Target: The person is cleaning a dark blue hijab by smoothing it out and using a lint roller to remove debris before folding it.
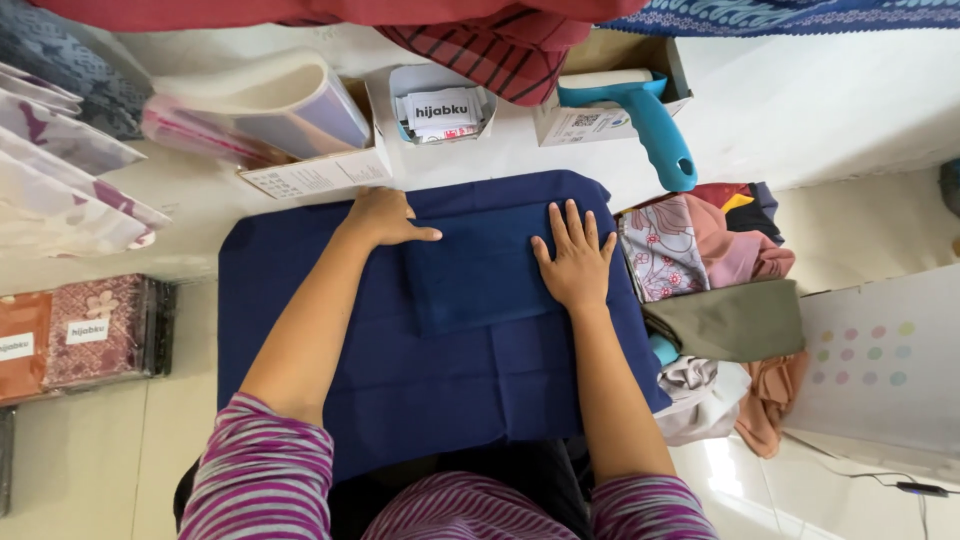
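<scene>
both hands flat, released: left hand point(385, 217), right hand point(575, 260) on navy cloth point(440, 350); lint roller point(640, 115), fabric pile point(715, 255) beside.

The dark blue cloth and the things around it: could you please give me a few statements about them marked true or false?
1. Both hands lie flat on the dark blue cloth. True: the left hand and the right hand press on it, palms down.
2. The right hand holds the blue-handled roller. False: the roller lies apart, in an open box.
3. A heap of mixed fabrics sits to the right of the cloth. True.
4. The cloth is red. False: it is dark blue.
</scene>
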